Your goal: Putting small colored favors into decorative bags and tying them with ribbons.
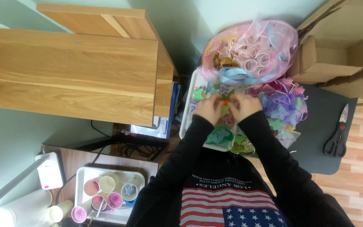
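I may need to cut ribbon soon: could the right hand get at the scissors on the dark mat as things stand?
Probably yes. The scissors lie alone on the dark mat, with bare mat between them and the right hand, though that hand is busy with small pieces.

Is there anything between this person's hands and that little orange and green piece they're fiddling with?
Nothing visible is in the way. The left hand and the right hand meet right at the small orange and green piece, fingers touching it, above the white tray of coloured fabric shapes. How the fingers grip it is too small to tell.
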